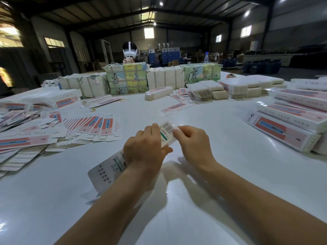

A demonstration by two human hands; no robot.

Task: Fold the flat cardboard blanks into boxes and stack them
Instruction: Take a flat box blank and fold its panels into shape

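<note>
**Fingers curled on a half-folded carton**

Fingers of left hand wrapped round long white carton; right hand pinching its barcoded far end. Beneath both, white table. Left of the fingers, fanned flat blanks; right of them, stacked finished boxes.

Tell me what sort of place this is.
Most likely a packaging workshop in a warehouse-like hall. A big white table is covered with flat box blanks, stacked folded boxes and wrapped bundles. Overhead is a bare metal roof, and another worker sits across the table.
</note>
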